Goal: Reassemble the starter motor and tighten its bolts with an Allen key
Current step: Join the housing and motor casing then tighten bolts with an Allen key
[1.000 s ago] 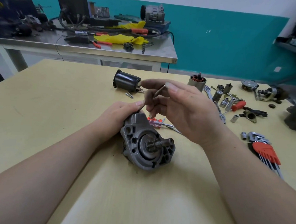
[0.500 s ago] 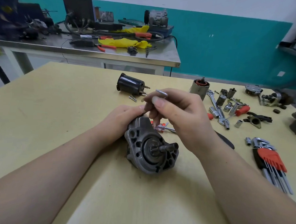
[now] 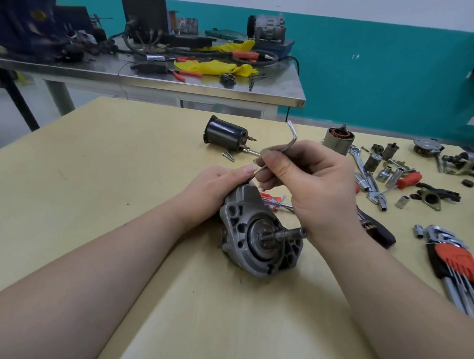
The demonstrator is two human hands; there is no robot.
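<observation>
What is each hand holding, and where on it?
The right hand pinches the Allen key along its long shaft. The left hand grips the starter motor housing at its far end.

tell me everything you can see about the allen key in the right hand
The Allen key is a thin, silvery L-shaped metal rod. Its short bent end sticks up above the right hand, whose thumb and fingers pinch the long shank. The shank slants down and left toward the top of the grey starter motor housing, emerging beside the left hand thumb. Its tip is hidden, so I cannot tell whether it sits in a bolt.
</observation>
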